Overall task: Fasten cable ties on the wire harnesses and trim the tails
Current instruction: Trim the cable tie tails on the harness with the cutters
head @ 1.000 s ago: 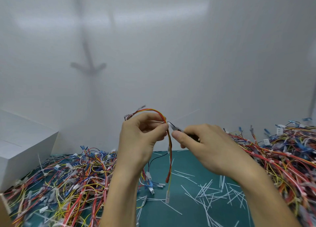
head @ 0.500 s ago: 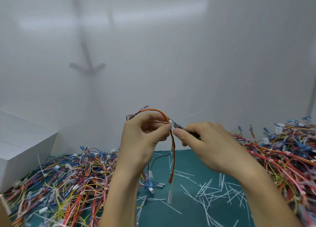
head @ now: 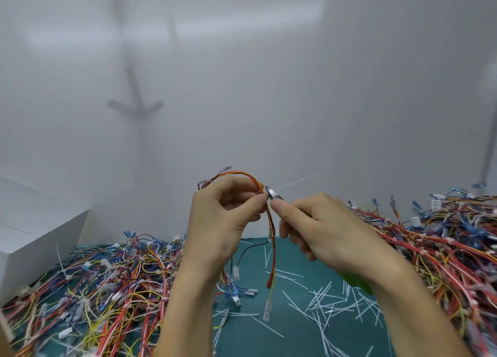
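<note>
Above the middle of the green mat, both hands meet in front of the white wall. The left hand pinches a wire harness of red, orange and yellow wires between thumb and forefinger. The wires arch over its fingertips and hang down between the two hands, and their connectors dangle just above the mat. The right hand is curled round a pair of cutters, whose metal tip touches the harness right at the left thumb. A thin white cable tie tail sticks out from that spot, up and to the right.

Most of the cutters are hidden inside the right fist. Only the tip and a bit of green handle below the wrist show, so whether the blades are closed on the tail is hard to make out. The tie's head is covered by the fingertips.

Cut tails lie scattered on the mat near the right forearm. One heap of harnesses fills the left side and another heap fills the right, both cut off by the frame edges. A white box stands at far left, partly out of view.
</note>
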Demonstrator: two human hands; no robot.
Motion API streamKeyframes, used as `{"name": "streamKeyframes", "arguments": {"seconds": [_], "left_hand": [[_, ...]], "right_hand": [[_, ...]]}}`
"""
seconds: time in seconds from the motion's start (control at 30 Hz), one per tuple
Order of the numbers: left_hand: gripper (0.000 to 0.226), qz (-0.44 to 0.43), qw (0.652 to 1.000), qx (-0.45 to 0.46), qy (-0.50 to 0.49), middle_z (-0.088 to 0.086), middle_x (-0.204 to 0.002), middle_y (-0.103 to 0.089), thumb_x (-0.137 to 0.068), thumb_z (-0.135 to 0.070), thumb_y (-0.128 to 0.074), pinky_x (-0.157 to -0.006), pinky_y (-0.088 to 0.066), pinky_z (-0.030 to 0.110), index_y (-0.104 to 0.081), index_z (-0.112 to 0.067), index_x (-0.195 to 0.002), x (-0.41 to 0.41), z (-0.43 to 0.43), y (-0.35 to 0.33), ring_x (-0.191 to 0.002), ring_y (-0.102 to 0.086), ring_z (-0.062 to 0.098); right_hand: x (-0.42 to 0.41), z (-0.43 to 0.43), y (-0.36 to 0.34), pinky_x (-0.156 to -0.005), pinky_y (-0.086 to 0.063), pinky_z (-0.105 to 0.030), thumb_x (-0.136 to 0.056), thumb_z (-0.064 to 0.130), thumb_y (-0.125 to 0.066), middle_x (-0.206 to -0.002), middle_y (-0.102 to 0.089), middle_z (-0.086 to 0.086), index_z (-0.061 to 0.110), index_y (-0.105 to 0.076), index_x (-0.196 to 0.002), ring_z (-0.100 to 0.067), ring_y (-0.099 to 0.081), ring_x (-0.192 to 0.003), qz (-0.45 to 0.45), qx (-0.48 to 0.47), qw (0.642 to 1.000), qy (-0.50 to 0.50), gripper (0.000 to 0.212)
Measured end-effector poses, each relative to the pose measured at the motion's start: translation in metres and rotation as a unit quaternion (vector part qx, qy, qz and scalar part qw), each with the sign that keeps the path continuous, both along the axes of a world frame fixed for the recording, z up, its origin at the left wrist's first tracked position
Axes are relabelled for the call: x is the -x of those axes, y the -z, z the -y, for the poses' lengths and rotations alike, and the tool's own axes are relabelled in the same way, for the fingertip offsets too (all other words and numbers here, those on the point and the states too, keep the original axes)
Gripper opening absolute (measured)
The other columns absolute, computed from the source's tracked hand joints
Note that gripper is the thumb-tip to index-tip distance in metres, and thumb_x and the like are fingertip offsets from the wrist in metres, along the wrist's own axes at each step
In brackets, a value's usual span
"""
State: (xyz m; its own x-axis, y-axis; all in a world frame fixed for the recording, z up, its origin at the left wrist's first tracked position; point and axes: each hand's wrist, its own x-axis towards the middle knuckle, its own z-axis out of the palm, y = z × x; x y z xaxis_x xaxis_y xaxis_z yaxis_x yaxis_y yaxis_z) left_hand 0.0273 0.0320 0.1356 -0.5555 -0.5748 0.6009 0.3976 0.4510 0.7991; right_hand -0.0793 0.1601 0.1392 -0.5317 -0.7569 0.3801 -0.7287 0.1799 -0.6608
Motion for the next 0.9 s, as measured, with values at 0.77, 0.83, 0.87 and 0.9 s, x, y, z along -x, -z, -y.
{"name": "streamKeyframes", "arguments": {"seconds": [0.77, 0.83, 0.87, 0.9], "left_hand": [[0.009, 0.030, 0.996, -0.075, 0.037, 0.010, -0.077, -0.076, -0.078, 0.000, -0.076, -0.066, -0.059, 0.024, -0.071, -0.004, -0.084, -0.0024, -0.0022, -0.0003, -0.071, -0.073, 0.016], [0.010, 0.030, 0.996, -0.073, 0.032, 0.011, -0.077, -0.076, -0.078, 0.000, -0.077, -0.067, -0.060, 0.024, -0.071, -0.004, -0.085, -0.0023, -0.0017, 0.0001, -0.071, -0.072, 0.016], [0.010, 0.029, 0.996, -0.073, 0.030, 0.012, -0.077, -0.075, -0.078, 0.000, -0.077, -0.067, -0.060, 0.025, -0.071, -0.004, -0.085, -0.0020, -0.0016, 0.0004, -0.071, -0.072, 0.016], [0.010, 0.029, 0.996, -0.073, 0.030, 0.012, -0.077, -0.075, -0.078, 0.000, -0.076, -0.067, -0.060, 0.025, -0.071, -0.003, -0.086, -0.0017, -0.0015, 0.0005, -0.071, -0.072, 0.017]], "right_hand": [[-0.0095, 0.0026, -0.0018, -0.057, -0.039, -0.036, -0.088, 0.072, -0.033, -0.057, -0.056, 0.000, 0.008, -0.064, -0.074, -0.025, -0.055, -0.064, -0.073, -0.028, 0.996, 0.045, 0.073], [-0.0092, 0.0028, -0.0023, -0.057, -0.039, -0.035, -0.088, 0.073, -0.032, -0.055, -0.057, 0.001, 0.007, -0.064, -0.073, -0.024, -0.054, -0.062, -0.072, -0.030, 0.996, 0.043, 0.074], [-0.0092, 0.0029, -0.0026, -0.056, -0.040, -0.035, -0.088, 0.073, -0.032, -0.053, -0.057, 0.004, 0.007, -0.064, -0.073, -0.022, -0.053, -0.059, -0.071, -0.030, 0.996, 0.043, 0.074], [-0.0092, 0.0030, -0.0029, -0.056, -0.040, -0.035, -0.088, 0.073, -0.032, -0.051, -0.057, 0.008, 0.007, -0.064, -0.073, -0.020, -0.052, -0.056, -0.069, -0.032, 0.996, 0.043, 0.075]]}}
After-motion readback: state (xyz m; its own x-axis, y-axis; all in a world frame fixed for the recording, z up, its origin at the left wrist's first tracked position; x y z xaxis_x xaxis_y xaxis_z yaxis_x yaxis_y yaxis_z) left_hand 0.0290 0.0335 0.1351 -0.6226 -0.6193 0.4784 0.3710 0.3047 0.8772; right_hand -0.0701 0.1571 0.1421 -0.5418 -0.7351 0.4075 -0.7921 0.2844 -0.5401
